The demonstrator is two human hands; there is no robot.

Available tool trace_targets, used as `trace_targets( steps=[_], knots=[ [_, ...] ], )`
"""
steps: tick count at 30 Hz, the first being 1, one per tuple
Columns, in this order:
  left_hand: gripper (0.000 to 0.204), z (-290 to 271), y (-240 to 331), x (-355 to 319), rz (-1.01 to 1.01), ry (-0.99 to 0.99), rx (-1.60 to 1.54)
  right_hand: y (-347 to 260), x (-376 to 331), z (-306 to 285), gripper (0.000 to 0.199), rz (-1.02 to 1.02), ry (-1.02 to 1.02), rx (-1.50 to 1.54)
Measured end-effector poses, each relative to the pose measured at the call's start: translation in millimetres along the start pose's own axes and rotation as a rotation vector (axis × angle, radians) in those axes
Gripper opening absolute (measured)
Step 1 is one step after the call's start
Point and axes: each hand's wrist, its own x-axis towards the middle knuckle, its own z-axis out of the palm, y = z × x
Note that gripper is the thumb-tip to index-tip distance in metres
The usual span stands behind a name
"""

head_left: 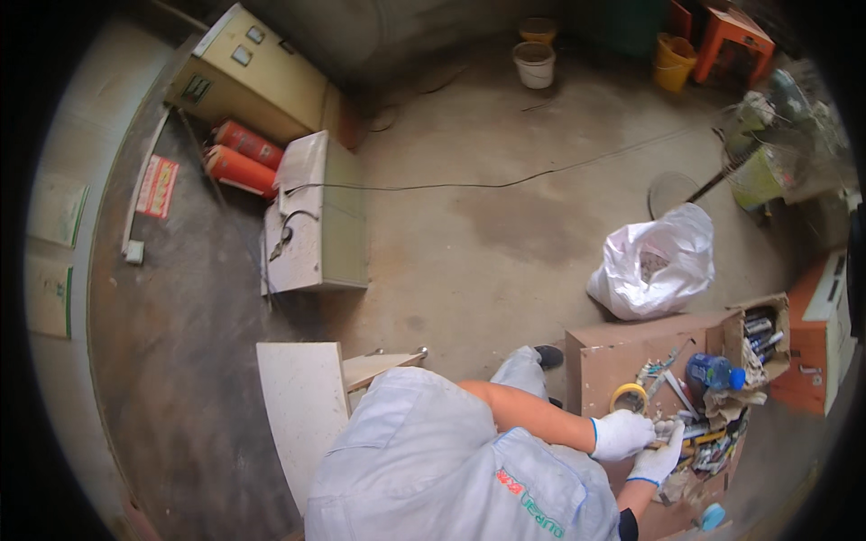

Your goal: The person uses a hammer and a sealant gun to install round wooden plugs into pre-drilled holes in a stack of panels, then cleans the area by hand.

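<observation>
White plastic bag (654,261), two red extinguishers (242,158), white bucket (535,64)

Red rectangular sign (157,187) on left wall; open cardboard box (763,328) far right.

**A dusty concrete workshop floor**

Two red cylinders (242,158), perhaps fire extinguishers, are lying beside a beige metal cabinet (248,77). A black cable (469,185) is trailing across the grey concrete floor (469,243); a white plastic bucket (535,64) is standing farther back.

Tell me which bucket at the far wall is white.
The white bucket stands left of the group, in front of a yellow-rimmed one. The other yellow bucket stands off to the right beside an orange stool.
</observation>
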Motion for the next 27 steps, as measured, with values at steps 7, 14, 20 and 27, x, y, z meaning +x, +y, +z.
trace_targets(
  steps=[7,14,20,27],
  knots=[
    [0.027,-7,-39,-7,0.112,-0.025,0.385,-45,9,-8,0.040,-0.388,0.063,-1.519],
    [0.025,-3,-79,-25,0.204,-0.112,0.584,-23,22,8,0.035,-0.306,0.082,-1.680],
    [0.019,-13,-82,-30,0.243,0.085,0.384,6,39,29,0.029,-0.334,-0.040,-1.904],
    [0.018,-29,-77,-28,0.197,0.194,0.273,19,47,39,0.033,-0.210,0.016,-1.816]
  ],
)
